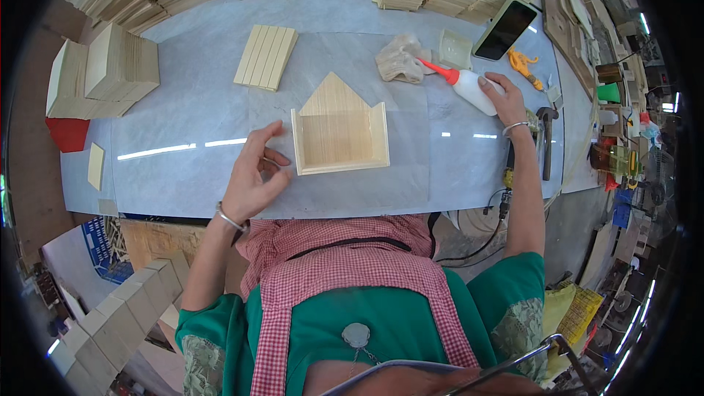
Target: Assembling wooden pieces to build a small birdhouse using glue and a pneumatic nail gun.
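Right hand (509, 101) grips a bottle (471, 91) (contents unclear); left hand (255, 170) spreads loosely beside a box (337, 139).

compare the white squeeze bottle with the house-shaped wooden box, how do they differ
The squeeze bottle is white with a red tip; the wooden box is pale wood throughout.
The bottle is rounded and narrow, while the box is larger, with straight walls and a pointed back.
The bottle is in the right hand; the right hand does not touch the box.
Both are light-coloured.
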Demonstrator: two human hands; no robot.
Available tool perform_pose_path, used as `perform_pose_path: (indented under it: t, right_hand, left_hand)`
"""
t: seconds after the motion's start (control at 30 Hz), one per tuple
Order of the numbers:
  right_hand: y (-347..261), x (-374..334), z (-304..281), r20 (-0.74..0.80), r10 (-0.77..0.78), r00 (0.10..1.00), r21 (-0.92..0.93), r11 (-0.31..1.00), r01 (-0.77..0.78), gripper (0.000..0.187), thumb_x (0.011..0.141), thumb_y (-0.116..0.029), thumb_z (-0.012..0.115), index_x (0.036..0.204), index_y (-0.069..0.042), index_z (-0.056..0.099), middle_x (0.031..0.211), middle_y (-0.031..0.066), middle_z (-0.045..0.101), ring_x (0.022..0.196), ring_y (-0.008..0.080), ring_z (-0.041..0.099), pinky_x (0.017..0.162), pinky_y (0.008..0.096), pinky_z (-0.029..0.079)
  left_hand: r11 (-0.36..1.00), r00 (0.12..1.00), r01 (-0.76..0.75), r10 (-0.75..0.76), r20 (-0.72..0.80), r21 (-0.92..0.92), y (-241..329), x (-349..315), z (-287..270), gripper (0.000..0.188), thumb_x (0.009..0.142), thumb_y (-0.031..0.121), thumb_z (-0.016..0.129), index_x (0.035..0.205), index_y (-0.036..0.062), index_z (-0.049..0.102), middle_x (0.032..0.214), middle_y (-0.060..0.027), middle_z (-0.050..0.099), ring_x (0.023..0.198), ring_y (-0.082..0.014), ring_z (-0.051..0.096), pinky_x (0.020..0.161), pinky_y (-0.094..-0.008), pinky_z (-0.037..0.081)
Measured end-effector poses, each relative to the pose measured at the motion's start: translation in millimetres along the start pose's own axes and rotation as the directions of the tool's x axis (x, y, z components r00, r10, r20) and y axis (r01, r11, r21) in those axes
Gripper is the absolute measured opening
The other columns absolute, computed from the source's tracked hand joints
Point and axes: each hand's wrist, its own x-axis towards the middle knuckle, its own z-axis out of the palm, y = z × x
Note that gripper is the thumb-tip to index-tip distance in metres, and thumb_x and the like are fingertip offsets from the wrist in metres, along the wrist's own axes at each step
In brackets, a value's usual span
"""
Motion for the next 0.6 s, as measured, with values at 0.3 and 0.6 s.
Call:
perform_pose_path:
  t: [0.3,0.6]
  right_hand:
    - [-9,-30,-7,0.261,-0.015,0.965,-0.085,0.996,0.038,0.076,0.058,-0.036,0.086,0.116,-0.003,0.052,0.104,0.0124,0.061,0.095,0.0219,0.06,0.083,0.0317,0.048]
    - [-58,-81,-19,-0.133,0.083,0.988,0.881,0.467,0.08,0.063,0.079,-0.024,0.074,0.127,0.004,0.045,0.116,0.0117,0.055,0.104,0.0233,0.057,0.088,0.039,0.049]
  left_hand:
    - [0.969,0.974,-0.21,0.197,0.109,0.128,-3,34,3,0.111,0.056,0.031,0.088,0.145,0.0099,0.027,0.111,-0.0104,0.054,0.08,-0.0135,0.056,0.062,-0.024,0.049]
    - [0.992,0.976,-0.096,0.078,0.202,0.079,1,54,-8,0.105,0.058,0.028,0.088,0.145,0.0139,0.031,0.081,-0.0034,0.053,0.058,-0.0082,0.051,0.056,-0.0222,0.046]
